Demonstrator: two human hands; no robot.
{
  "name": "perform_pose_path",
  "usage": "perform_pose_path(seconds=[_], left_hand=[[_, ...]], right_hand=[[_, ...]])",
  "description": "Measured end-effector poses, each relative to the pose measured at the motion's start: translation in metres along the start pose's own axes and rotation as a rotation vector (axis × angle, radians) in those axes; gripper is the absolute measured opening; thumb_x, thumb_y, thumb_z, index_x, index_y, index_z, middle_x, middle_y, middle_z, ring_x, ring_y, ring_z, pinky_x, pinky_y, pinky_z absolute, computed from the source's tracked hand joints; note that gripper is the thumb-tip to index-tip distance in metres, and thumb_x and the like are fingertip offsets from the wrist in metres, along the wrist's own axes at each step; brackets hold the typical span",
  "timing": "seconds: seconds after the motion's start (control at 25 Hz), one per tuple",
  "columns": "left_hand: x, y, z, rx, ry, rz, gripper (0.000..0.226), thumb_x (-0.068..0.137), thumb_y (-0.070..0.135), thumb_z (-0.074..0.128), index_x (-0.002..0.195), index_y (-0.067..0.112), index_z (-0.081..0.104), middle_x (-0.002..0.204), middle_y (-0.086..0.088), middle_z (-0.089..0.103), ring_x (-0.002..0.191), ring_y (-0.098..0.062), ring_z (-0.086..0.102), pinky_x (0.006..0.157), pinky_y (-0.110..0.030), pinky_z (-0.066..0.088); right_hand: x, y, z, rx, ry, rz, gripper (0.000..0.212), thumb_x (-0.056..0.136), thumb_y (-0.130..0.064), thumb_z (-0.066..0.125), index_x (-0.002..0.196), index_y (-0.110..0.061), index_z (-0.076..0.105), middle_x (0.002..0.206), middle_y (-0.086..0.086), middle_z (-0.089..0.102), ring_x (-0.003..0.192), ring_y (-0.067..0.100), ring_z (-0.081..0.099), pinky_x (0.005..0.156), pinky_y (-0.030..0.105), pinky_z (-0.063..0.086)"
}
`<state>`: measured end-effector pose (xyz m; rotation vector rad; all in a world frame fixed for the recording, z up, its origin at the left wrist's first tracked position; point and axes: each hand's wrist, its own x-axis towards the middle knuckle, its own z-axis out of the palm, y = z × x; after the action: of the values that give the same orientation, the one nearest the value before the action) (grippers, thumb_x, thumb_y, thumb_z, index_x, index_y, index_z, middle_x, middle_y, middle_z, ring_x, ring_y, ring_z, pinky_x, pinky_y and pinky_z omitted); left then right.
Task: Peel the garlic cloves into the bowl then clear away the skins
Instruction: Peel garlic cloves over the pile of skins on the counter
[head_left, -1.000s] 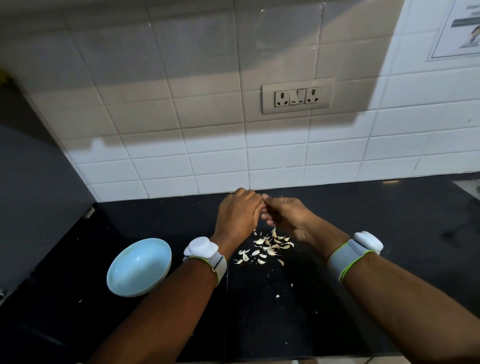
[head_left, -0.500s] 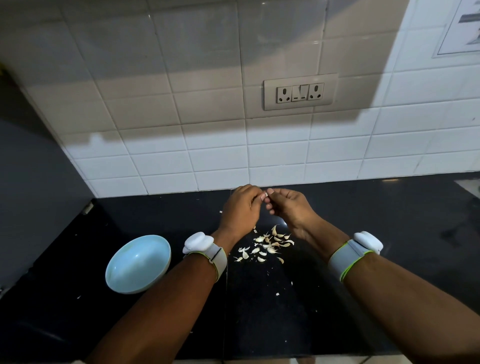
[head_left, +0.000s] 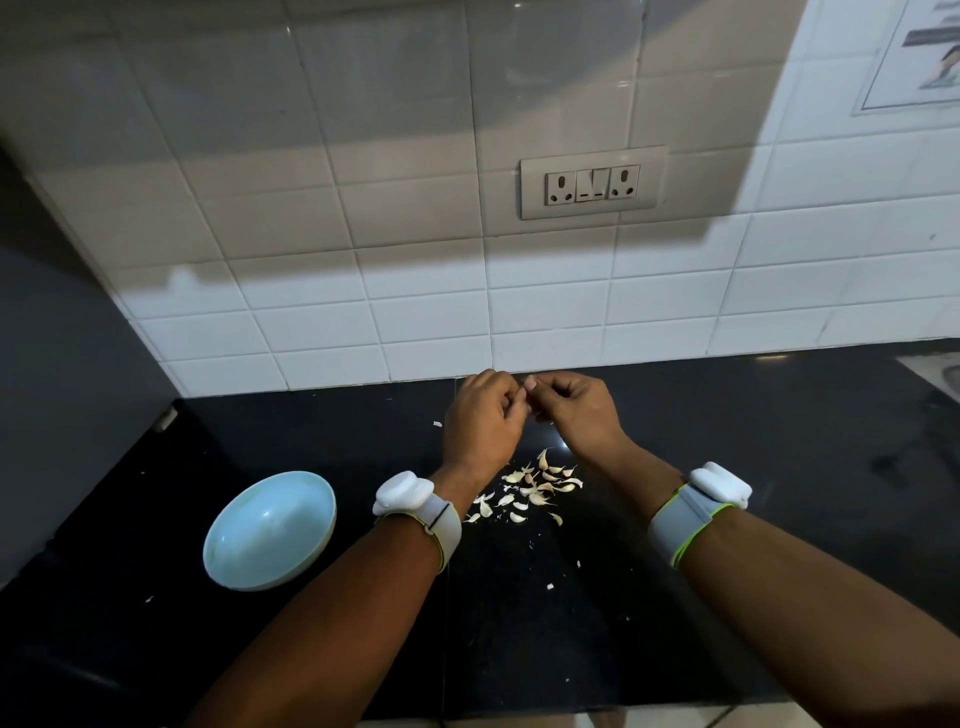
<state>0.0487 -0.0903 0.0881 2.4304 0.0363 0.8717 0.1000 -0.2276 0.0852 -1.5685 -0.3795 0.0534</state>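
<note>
Both hands raised over black table near tiled wall, knuckles up, fingertips meeting; left hand curled, right hand curled, both pinching small clove between them; clove mostly hidden, its axis cannot be told; garlic pile on table below hands, pieces pointing every way; pale blue bowl left of left wrist, tilted, mouth facing up-right.
</note>
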Motion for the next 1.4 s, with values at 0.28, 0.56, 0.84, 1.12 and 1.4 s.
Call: perform_pose_path(seconds=[0.28, 0.56, 0.84, 1.12, 1.4], left_hand=[[0.000, -0.005, -0.003, -0.419, -0.040, -0.345, 0.013, 0.095, 0.010, 0.069, 0.103, 0.014, 0.079, 0.093, 0.007, 0.075, 0.083, 0.002, 0.067, 0.075, -0.014, 0.049], [0.001, 0.012, -0.003, -0.648, -0.038, -0.482, 0.004, 0.091, 0.015, 0.074, 0.090, 0.015, 0.078, 0.084, 0.005, 0.077, 0.074, 0.000, 0.067, 0.069, -0.029, 0.055], [0.002, 0.009, -0.002, -0.571, -0.019, -0.528, 0.005, 0.085, 0.020, 0.078, 0.081, 0.018, 0.076, 0.077, 0.005, 0.074, 0.067, -0.003, 0.063, 0.069, -0.036, 0.058], [0.001, 0.008, -0.004, -0.533, -0.085, -0.496, 0.007, 0.088, 0.017, 0.072, 0.081, 0.017, 0.070, 0.071, 0.005, 0.066, 0.062, -0.006, 0.054, 0.061, -0.029, 0.047], [-0.002, 0.010, -0.002, -0.593, -0.123, -0.509, 0.010, 0.096, 0.017, 0.064, 0.095, 0.008, 0.067, 0.079, 0.000, 0.060, 0.067, -0.010, 0.050, 0.061, -0.027, 0.042]], right_hand=[[0.000, 0.003, -0.008, 0.447, 0.016, 0.278, 0.016, 0.098, -0.016, 0.068, 0.106, -0.003, 0.074, 0.090, 0.009, 0.074, 0.075, 0.015, 0.066, 0.067, 0.023, 0.053], [-0.004, 0.000, -0.004, 0.491, -0.029, 0.272, 0.016, 0.096, -0.013, 0.070, 0.107, -0.003, 0.074, 0.088, 0.008, 0.074, 0.075, 0.013, 0.065, 0.067, 0.023, 0.052], [-0.007, 0.000, -0.005, 0.402, 0.009, 0.209, 0.015, 0.093, -0.008, 0.073, 0.106, -0.001, 0.074, 0.093, 0.011, 0.074, 0.074, 0.014, 0.067, 0.068, 0.024, 0.053], [-0.008, -0.003, -0.005, 0.122, -0.036, 0.016, 0.013, 0.093, -0.008, 0.074, 0.104, -0.002, 0.076, 0.088, 0.012, 0.076, 0.074, 0.012, 0.067, 0.069, 0.023, 0.055], [-0.002, 0.002, -0.004, -0.111, -0.034, -0.086, 0.009, 0.094, -0.013, 0.074, 0.101, -0.012, 0.079, 0.082, 0.001, 0.077, 0.074, 0.010, 0.070, 0.071, 0.023, 0.056]])
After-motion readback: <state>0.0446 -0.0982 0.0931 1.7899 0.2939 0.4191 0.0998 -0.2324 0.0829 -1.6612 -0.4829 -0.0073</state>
